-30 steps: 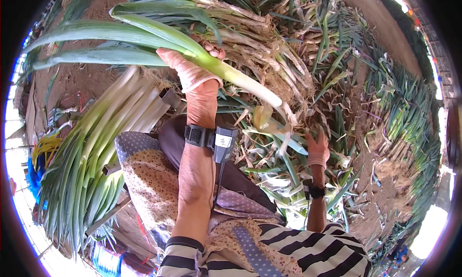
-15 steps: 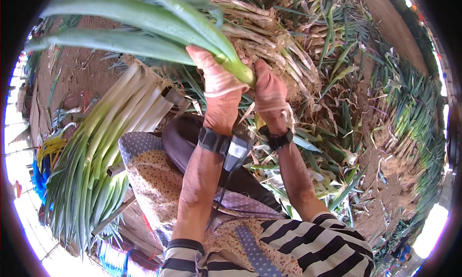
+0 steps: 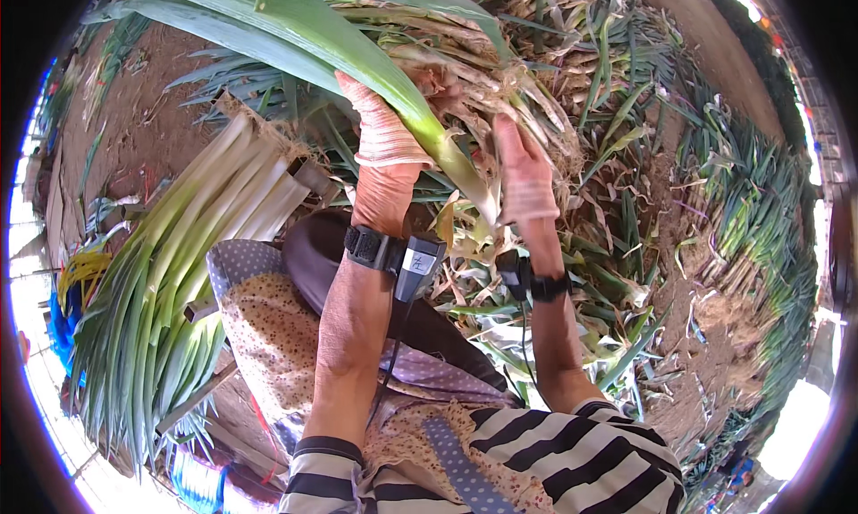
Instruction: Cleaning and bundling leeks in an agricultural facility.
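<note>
My left hand [image 3: 384, 134], in a pinkish cloth covering, is closed around the stem of a large leek [image 3: 442, 143]. The broad green leaves of this leek spread to the upper left, and its pale lower end slants down toward my right wrist. Beside that pale end is my right hand [image 3: 529, 174], covered the same way, apart from the stem. One finger or thumb of it points upward, and the other fingers are partly hidden. Just beyond both hands lies a heap of untrimmed leeks [image 3: 483, 71] with dry, dirty roots.
To my left, a bundle of clean leeks [image 3: 192, 246] rests slanted on a metal frame [image 3: 313, 176]. Stripped leaves [image 3: 617, 290] litter the ground at my right. Farther right runs a long pile of leeks [image 3: 751, 228]. Yellow and blue strings [image 3: 67, 313] sit at far left.
My right hand has come away from the leek's lower end and moved right. The leek's pale end has swung down and more of it shows. My left hand has shifted slightly left.
</note>
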Demonstrator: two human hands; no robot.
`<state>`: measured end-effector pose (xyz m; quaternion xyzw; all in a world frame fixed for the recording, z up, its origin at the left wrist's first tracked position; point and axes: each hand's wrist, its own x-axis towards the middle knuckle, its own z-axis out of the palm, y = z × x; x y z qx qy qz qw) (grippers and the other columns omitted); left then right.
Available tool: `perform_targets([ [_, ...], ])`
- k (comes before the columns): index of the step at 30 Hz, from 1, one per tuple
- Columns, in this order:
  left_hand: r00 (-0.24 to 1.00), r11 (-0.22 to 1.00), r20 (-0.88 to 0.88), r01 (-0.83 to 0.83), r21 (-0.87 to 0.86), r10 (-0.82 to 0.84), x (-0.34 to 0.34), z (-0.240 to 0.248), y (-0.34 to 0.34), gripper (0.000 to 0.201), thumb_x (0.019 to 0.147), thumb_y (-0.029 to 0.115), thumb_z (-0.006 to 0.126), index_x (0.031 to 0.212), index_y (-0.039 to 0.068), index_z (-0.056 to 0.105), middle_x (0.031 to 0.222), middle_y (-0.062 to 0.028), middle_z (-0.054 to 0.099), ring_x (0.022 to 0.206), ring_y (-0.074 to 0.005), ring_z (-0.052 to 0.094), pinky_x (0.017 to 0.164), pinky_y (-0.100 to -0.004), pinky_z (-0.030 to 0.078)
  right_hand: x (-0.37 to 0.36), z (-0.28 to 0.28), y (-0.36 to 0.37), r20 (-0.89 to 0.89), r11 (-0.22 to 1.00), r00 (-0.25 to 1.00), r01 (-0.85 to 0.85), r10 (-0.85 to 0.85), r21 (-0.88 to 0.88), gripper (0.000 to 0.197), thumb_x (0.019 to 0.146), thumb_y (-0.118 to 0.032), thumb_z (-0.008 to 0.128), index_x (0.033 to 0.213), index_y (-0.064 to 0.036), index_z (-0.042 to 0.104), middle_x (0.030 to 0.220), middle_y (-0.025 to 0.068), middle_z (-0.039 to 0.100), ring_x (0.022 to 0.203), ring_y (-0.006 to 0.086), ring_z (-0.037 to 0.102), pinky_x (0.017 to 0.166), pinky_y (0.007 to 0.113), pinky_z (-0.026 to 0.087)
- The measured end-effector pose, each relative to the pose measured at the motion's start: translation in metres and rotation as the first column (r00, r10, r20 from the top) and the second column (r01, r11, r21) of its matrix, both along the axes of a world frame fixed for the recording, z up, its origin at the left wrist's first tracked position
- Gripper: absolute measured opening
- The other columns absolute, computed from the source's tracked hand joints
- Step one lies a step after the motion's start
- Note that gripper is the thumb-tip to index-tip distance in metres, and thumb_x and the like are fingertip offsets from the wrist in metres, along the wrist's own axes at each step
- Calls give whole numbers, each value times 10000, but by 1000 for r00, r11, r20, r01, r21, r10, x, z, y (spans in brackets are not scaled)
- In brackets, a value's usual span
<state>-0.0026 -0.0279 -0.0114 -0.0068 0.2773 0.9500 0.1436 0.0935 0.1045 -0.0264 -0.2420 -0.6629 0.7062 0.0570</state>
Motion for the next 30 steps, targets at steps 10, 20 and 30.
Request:
perform_targets([
  [10, 997, 979, -59, 31, -202, -44, 29, 5, 25, 769, 814, 749, 406, 1073, 39, 549, 821, -104, 608, 708, -231, 629, 655, -336, 552, -17, -25, -26, 240, 943, 970, -126, 52, 308, 340, 981, -348, 421, 1103, -56, 545, 831, 110, 646, 671, 219, 618, 641, 303, 513],
  [20, 975, 972, -38, 217, -92, -221, 25, -3, 17, 764, 754, 808, 418, 830, 60, 556, 620, -79, 535, 460, -215, 521, 440, -343, 457, 74, -138, 21, -80, 848, 890, -453, 449, -274, 431, 928, -332, 502, 1211, -16, 572, 959, 139, 673, 751, 184, 634, 649, 282, 500],
  [30, 1000, 1000, 15, 5, 3, -5, -37, 2, -29, 772, 749, 831, 379, 793, 70, 508, 566, -81, 467, 441, -206, 449, 413, -353, 374, 123, -78, 60, 11, 787, 944, -283, 331, 548, 408, 900, -189, 584, 1283, -81, 495, 1181, 78, 565, 1017, 202, 577, 881, 296, 473],
])
